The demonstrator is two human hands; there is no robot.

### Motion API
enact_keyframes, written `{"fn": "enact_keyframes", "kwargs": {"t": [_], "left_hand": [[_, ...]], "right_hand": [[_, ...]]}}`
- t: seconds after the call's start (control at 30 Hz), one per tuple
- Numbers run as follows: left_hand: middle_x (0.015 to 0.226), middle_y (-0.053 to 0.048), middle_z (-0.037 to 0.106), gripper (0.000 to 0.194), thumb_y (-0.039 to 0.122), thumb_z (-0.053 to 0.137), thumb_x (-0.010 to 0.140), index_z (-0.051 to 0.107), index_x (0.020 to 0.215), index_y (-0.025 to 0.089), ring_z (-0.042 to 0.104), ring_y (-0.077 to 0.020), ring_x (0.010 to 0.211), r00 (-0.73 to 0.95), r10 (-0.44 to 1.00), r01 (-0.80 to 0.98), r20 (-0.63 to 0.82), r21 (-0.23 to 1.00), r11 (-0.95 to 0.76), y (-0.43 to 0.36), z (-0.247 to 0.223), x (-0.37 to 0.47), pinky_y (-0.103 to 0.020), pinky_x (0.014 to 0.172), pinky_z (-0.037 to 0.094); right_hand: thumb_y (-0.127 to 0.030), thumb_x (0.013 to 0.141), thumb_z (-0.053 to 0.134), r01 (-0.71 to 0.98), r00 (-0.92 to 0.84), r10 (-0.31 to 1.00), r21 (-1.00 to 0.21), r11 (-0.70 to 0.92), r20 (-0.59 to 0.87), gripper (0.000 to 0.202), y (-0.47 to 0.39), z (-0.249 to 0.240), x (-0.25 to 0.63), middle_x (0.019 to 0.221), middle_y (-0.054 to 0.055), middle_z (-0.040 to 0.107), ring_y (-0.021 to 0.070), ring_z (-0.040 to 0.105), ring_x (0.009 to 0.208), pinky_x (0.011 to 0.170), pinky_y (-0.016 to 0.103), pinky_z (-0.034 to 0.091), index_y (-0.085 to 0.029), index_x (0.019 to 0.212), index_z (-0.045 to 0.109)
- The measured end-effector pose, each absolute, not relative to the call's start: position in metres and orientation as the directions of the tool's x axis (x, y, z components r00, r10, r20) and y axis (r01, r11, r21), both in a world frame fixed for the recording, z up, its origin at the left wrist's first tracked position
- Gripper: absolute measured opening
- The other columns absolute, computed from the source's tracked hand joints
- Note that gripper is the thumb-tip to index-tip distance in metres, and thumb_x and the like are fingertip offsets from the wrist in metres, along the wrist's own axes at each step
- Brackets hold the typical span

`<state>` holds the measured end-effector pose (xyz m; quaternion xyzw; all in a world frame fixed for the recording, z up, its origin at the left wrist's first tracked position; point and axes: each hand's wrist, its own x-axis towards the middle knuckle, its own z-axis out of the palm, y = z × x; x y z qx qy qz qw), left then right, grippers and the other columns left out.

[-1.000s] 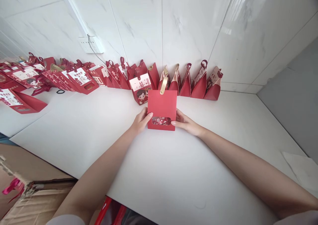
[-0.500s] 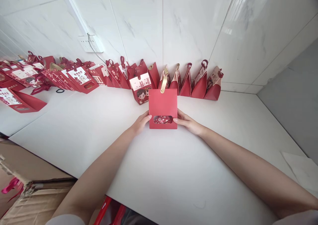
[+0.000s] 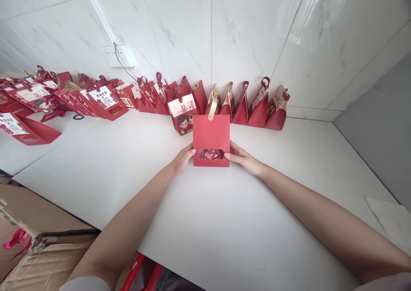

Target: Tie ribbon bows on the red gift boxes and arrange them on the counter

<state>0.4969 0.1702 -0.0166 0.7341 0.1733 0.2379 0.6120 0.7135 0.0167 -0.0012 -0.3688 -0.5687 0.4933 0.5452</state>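
Upright on the white table stands a red gift box [image 3: 211,132] with a gold loop handle [image 3: 212,107] at its top. Patterned red contents show through the rounded window low on its front. My left hand [image 3: 184,159] grips the box's left side, thumb at the front edge. On the opposite side my right hand [image 3: 244,158] holds it the same way, thumb beside the window. The other fingers of both hands are partly hidden behind the box. Just behind it to the left is a printed red box [image 3: 183,115] with cartoon figures.
Several red boxes [image 3: 257,111] line the tiled wall [image 3: 250,34]. More boxes [image 3: 105,102] crowd the left, with one lying box [image 3: 28,130] nearer. A cable hangs from a wall socket [image 3: 118,56]. A cardboard carton [image 3: 54,261] sits below the table's [image 3: 205,222] front-left edge.
Almost nothing differs. The whole view has shifted very slightly, and both hands keep the same hold on the gift box.
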Motion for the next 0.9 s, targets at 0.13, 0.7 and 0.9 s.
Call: {"fn": "enact_keyframes", "kwargs": {"t": [0.13,0.7,0.9], "left_hand": [[0.15,-0.007,0.051,0.055,0.047,0.054,0.091,0.051,0.142,0.025,0.042,-0.0333,0.141,0.845,0.513,-0.029,0.15,0.971,-0.236,0.166,-0.01,0.496,-0.05,0.117,0.036],[0.151,-0.015,0.045,0.098,0.036,0.086,0.067,0.035,0.15,0.025,0.047,-0.0368,0.136,0.893,0.405,0.039,0.198,0.862,-0.506,0.154,0.006,0.496,-0.052,0.108,0.044],[0.149,-0.015,0.048,0.096,0.038,0.085,0.068,0.036,0.149,0.023,0.05,-0.0367,0.133,0.889,0.414,0.051,0.198,0.854,-0.518,0.155,0.003,0.496,-0.051,0.107,0.045]], "right_hand": [[-0.049,0.091,0.062,-0.121,-0.129,0.955,-0.96,0.252,0.267,0.068,0.017,-0.002,0.714,0.161,0.001,0.035,0.0247,0.028,0.149,0.121,0.045,0.028,-0.03,0.151,0.034],[-0.05,0.093,0.059,-0.111,-0.103,0.955,-0.957,0.268,0.279,0.059,0.016,-0.002,0.715,0.157,0.002,0.041,0.026,0.039,0.143,0.12,0.046,0.031,-0.031,0.147,0.043],[-0.051,0.093,0.058,-0.109,-0.083,0.959,-0.959,0.263,0.273,0.061,0.018,-0.005,0.716,0.156,0.003,0.043,0.0269,0.042,0.142,0.12,0.047,0.031,-0.03,0.148,0.041]]}}
